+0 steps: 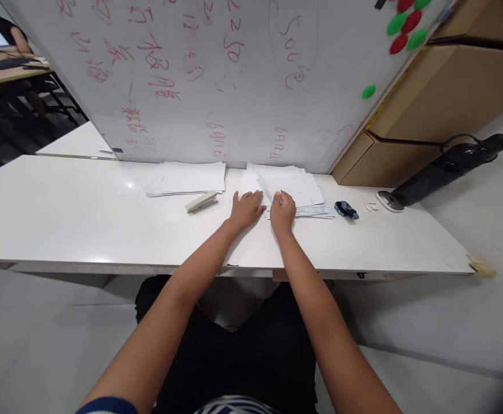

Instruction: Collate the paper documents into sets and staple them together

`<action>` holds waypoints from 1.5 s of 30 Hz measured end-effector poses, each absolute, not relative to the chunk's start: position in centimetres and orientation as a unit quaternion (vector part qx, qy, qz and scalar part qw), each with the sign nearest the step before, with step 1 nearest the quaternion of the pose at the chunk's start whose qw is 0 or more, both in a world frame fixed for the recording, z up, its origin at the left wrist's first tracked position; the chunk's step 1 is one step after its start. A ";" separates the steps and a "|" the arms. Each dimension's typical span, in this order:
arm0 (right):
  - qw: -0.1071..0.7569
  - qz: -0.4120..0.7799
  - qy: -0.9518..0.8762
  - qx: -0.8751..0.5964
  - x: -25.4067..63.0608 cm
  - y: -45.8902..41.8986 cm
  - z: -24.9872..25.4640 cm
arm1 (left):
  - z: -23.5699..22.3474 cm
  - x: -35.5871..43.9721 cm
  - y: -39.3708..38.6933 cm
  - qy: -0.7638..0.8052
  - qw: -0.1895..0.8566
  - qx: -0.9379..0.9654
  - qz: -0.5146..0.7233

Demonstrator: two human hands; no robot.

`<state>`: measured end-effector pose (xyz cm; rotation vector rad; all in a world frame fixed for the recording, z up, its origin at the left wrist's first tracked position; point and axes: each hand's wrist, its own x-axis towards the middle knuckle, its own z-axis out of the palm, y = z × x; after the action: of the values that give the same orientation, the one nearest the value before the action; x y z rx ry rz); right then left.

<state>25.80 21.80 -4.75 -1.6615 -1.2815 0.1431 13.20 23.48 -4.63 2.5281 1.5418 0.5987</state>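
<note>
A loose stack of white paper sheets [297, 185] lies on the white desk against the whiteboard. My left hand [247, 209] rests at its left front corner, fingers stretched out and lying on the paper. Just to its right, my right hand [283, 213] is closed at the front of the stack, fingers curled on a sheet whose left part is raised in a fold. The exact grip is hidden by the hand. Printed papers [314, 211] stick out from under the stack. Left of my left hand lies a beige stapler [202, 202], touched by neither hand.
Another paper stack [186, 178] lies at the left. To the right are a dark blue small object [345, 210], a mouse [389, 200] and a black bottle [441, 172] lying tilted. Cardboard boxes [445, 98] and the whiteboard [251, 109] bound the desk [83, 224].
</note>
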 end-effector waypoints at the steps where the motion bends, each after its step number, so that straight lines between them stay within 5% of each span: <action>1: 0.485 0.060 -0.540 -0.685 25.8 21.8 -4.8 | -4.6 13.1 23.4 0.512 0.053 0.833 0.205; 14: 0.320 0.071 -0.670 -0.666 25.8 20.8 -4.6 | -3.2 11.5 23.7 0.491 0.034 0.845 0.209; 24: 0.339 0.018 -0.688 -0.642 26.0 20.3 -4.1 | -2.6 12.0 22.4 0.496 0.015 0.812 0.307; 45: 0.334 0.016 -0.691 -0.641 26.0 20.7 -4.9 | -2.7 11.2 22.8 0.491 0.025 0.817 0.301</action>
<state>26.04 20.69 -4.85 -1.6731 -1.8037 0.0407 11.23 22.79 -2.65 2.5273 1.5189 0.9312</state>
